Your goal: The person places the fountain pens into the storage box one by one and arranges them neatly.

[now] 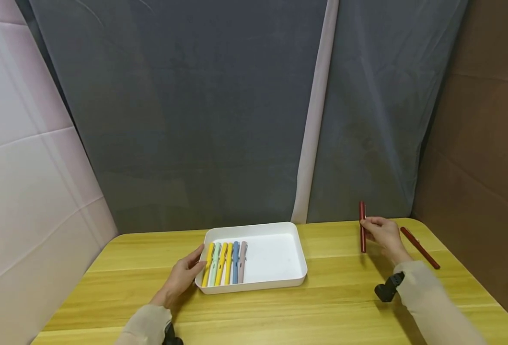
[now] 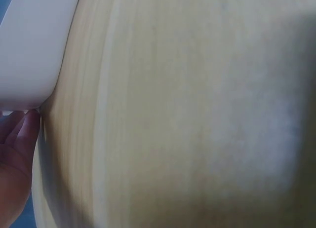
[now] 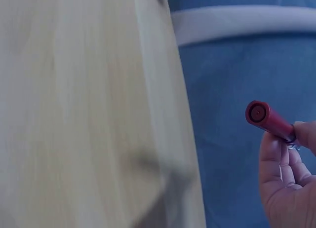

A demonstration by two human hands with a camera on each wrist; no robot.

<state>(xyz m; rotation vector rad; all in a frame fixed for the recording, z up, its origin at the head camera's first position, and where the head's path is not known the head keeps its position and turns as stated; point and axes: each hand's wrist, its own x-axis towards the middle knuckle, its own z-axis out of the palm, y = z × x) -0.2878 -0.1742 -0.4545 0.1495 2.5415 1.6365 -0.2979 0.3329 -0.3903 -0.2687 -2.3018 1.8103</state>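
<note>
My right hand (image 1: 383,235) pinches a dark red pen (image 1: 363,230) between thumb and fingertips, holding it nearly upright above the table's right side. In the right wrist view, the round end of that pen (image 3: 269,118) faces the camera. A second dark red pen (image 1: 420,247) lies slanted on the table, to the right of this hand. At the left end of a shallow white tray (image 1: 271,286), my left hand (image 1: 182,278) grips the rim. Several pens lie side by side in the tray's left part, among them yellow ones, a mint green pen (image 1: 214,264), a blue pen (image 1: 236,262) and a mauve pen (image 1: 243,262).
The wooden table (image 1: 323,316) ends at a grey curtain (image 1: 193,120) behind it. A pale strip (image 1: 316,110) hangs down the curtain behind the tray. Brown cloth (image 1: 487,158) stands along the right, white panels (image 1: 38,167) along the left.
</note>
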